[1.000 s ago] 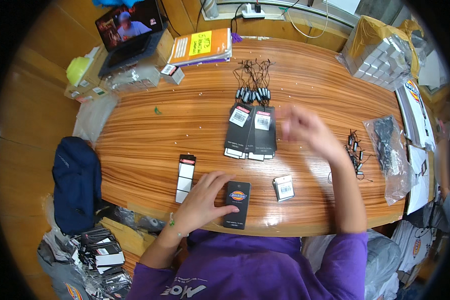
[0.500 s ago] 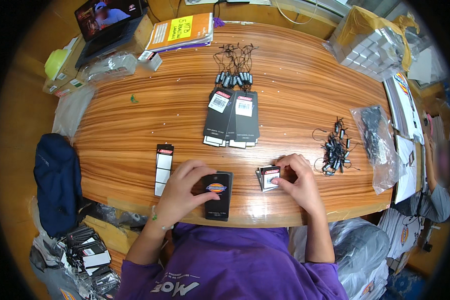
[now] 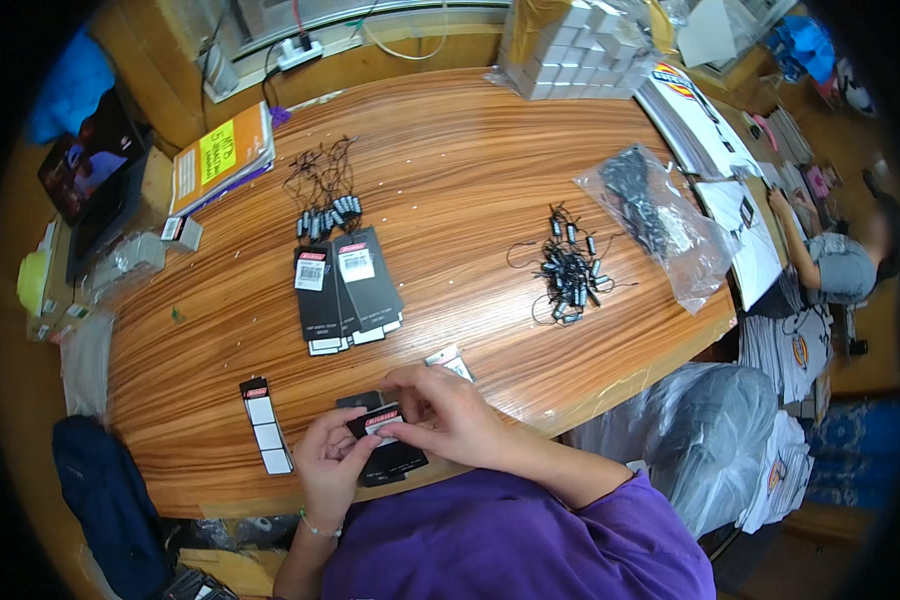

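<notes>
Above a stack of black hang tags (image 3: 398,466) at the near edge of the table, both my hands meet over a small black-and-white tag (image 3: 372,420) with a red band. My left hand (image 3: 332,452) pinches its left side between thumb and fingers. The thumb and fingers of my right hand (image 3: 452,418) close on its right side and cover part of it. Just beyond my right hand lies a small stack of white tags (image 3: 452,360), partly hidden. To the left of my hands is a long black tag strip (image 3: 267,425) with white panels.
Farther back lie fanned black hang tags (image 3: 350,290) with strings. A tangle of black string fasteners (image 3: 573,265) sits right of them, beside a clear plastic bag (image 3: 660,225). White boxes (image 3: 580,55), notebooks (image 3: 220,160) and a laptop (image 3: 95,160) line the far side. Another person (image 3: 840,262) sits at far right.
My right hand has moved left from the small tag stack, carrying one tag to my left hand. My left hand has left the black stack and grips that tag. The whole view has turned.
</notes>
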Tool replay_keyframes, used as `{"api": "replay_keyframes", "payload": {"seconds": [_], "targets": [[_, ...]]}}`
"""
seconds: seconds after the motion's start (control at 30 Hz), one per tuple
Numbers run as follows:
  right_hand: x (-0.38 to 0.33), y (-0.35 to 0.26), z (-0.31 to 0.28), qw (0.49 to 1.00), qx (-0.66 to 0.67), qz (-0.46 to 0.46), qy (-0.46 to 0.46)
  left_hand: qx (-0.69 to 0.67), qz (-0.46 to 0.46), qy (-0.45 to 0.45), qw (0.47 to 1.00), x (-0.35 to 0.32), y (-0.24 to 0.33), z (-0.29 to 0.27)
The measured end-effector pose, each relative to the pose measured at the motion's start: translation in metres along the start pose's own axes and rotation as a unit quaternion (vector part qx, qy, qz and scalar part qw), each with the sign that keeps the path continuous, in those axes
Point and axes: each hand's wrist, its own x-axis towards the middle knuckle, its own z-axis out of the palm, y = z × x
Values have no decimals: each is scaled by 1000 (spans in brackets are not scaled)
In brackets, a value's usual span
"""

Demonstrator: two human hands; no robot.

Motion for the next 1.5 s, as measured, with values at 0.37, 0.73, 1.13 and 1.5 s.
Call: {"api": "replay_keyframes", "payload": {"seconds": [0.37, 0.73, 1.13, 1.5], "targets": [[-43, 33, -157, 902, -392, 167, 75, 9, 103, 78, 992, 41, 53, -41], [-37, 60, -153, 934, -263, 138, 196, 18, 259, -124, 958, 81, 125, -4], [-3, -1, -193, 933, -219, 132, 253, -85, 208, -176, 958, 93, 122, -26], [42, -53, -175, 966, 111, 40, 231, 73, 175, -263, 946, 93, 126, -33]]}}
